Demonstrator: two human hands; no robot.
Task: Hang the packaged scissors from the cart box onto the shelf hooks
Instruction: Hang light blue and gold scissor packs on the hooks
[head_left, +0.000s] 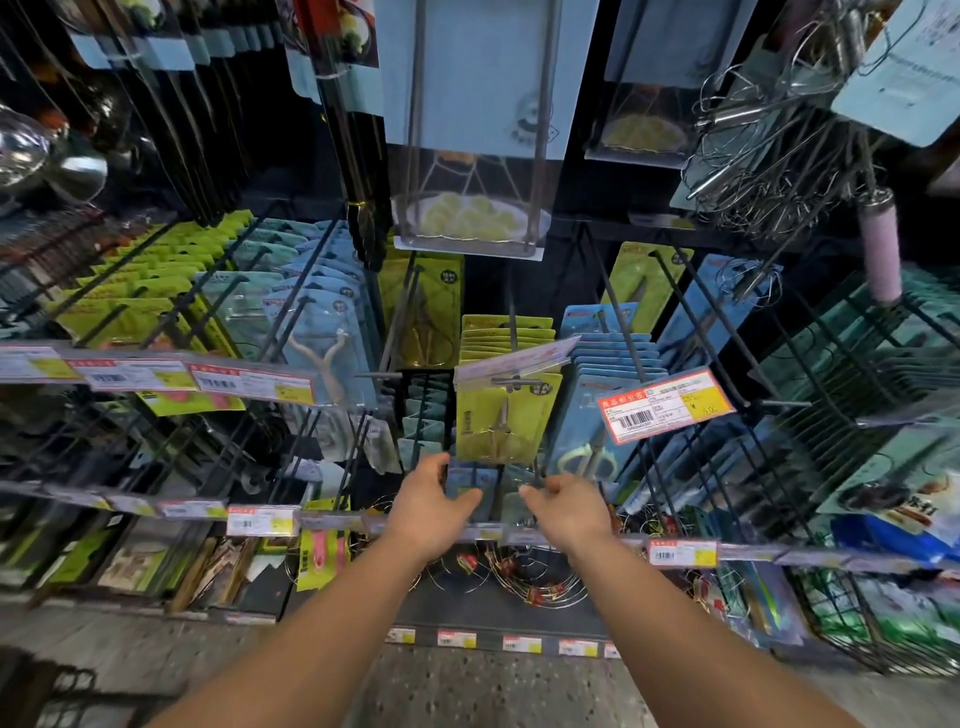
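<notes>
Both my arms reach into the shelf at centre. My left hand (434, 499) grips the left edge of a blue scissors package (470, 486) on the lower hook row. My right hand (563, 501) pinches the right side of the same stack of packages. Just above them hangs a yellow-green scissors package (501, 421) on a hook (514, 382). More blue scissors packages (587, 441) hang to the right. The cart box is out of view.
Rows of black shelf hooks (727, 364) jut out with packaged tools on both sides. Price-tag rails (156, 376) cross the left. A red-bordered price tag (665, 405) sticks out at right. Wire whisks (769, 156) hang above right, wire coils (530, 577) below.
</notes>
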